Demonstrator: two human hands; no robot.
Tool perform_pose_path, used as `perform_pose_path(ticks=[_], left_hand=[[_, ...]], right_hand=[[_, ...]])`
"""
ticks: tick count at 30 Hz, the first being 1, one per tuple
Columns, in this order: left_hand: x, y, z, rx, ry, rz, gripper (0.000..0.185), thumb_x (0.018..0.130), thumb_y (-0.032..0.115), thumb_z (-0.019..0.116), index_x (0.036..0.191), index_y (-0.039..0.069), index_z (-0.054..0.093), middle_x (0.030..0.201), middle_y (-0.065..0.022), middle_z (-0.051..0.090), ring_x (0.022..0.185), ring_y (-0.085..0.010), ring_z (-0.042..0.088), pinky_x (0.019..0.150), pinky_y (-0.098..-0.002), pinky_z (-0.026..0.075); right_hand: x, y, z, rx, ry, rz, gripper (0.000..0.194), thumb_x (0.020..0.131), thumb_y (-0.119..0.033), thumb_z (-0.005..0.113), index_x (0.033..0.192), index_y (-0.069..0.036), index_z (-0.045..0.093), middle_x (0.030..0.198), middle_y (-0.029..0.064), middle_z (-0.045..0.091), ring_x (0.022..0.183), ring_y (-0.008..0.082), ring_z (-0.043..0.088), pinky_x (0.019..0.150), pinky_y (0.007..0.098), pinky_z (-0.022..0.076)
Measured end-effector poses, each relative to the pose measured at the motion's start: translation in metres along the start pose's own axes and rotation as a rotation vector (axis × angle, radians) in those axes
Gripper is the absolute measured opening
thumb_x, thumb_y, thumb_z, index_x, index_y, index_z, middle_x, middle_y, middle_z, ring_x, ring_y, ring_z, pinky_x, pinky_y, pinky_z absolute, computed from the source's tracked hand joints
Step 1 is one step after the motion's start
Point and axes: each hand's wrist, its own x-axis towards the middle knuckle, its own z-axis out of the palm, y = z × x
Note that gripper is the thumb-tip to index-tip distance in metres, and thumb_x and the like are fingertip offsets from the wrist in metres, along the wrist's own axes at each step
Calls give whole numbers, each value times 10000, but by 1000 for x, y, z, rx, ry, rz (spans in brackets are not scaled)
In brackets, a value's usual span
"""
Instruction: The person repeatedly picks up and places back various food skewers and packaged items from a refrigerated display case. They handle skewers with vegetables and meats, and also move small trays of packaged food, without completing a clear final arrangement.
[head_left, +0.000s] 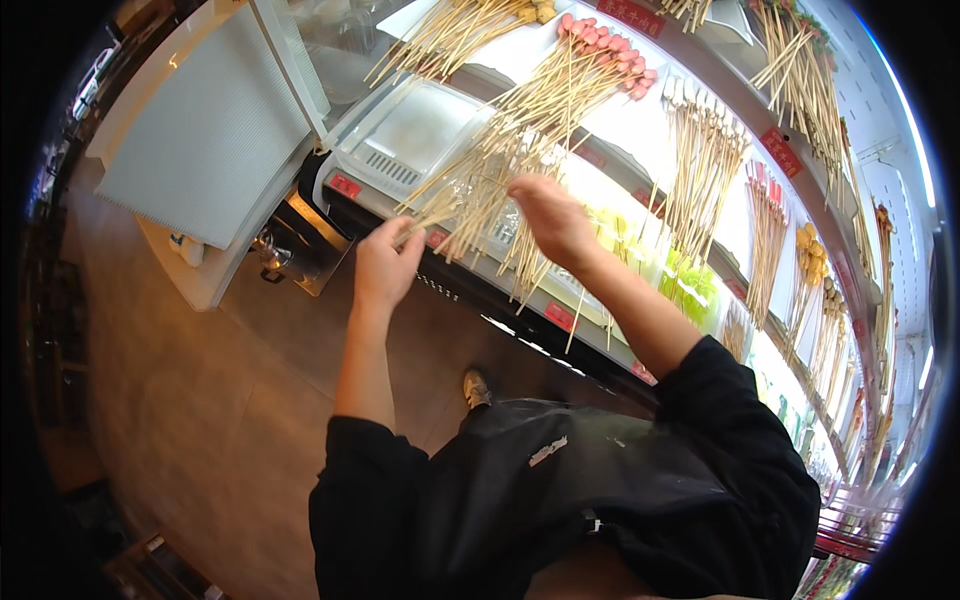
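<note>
My left hand (386, 262) pinches the bare ends of a few bamboo skewers (435, 214) between thumb and forefinger, at the front edge of a lit display shelf. Over the same loose bundle is my right hand (556, 223), its fingers foreshortened and partly hidden, so its grip cannot be made out. Beneath and between the hands lies clear plastic wrapping (469, 187) with skewers across it. Above them, a fan of skewers with pink sausage-like pieces (604, 49) rests on a white tray, sticks pointing towards me.
Left of the bundle sits a clear lidded tray (420, 127). Skewers with white tips (697, 97) and green leafy food (686, 289) are to the right. Red labels (561, 315) line the shelf edge. A ribbed pale panel (210, 127) and metal pot (274, 255) stand left.
</note>
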Motion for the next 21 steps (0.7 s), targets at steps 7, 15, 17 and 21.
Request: perform_pose_path(ticks=[7,15,17,21], left_hand=[[-19,13,-6,-121,-17,107,349,814,240,680,1045,-11,607,1008,-147,610,925,-256,600,782,-321,470],[28,-10,6,-119,-122,-74,489,831,242,659,1184,-68,525,1107,-237,587,1048,-332,570,907,-382,433],[26,-5,4,-223,-260,-184,571,817,350,670,1185,-63,534,1064,-219,619,1013,-302,597,886,-369,445],[5,13,6,44,-167,133,585,815,375,675,1194,-43,523,1173,-187,561,1124,-268,523,953,-334,390]], right_hand=[[-18,-22,-22,677,-144,305,171,959,-55,435,999,53,561,873,100,627,837,167,635,774,276,510],[-29,-14,-37,346,-83,690,141,920,-116,527,898,12,583,756,113,621,725,214,635,667,281,494],[-36,-19,-44,281,-99,362,150,926,-126,525,911,12,582,760,104,635,731,194,645,682,269,500],[-38,-33,-65,182,-43,206,154,951,-78,474,964,43,568,859,90,630,806,150,641,738,271,518]])
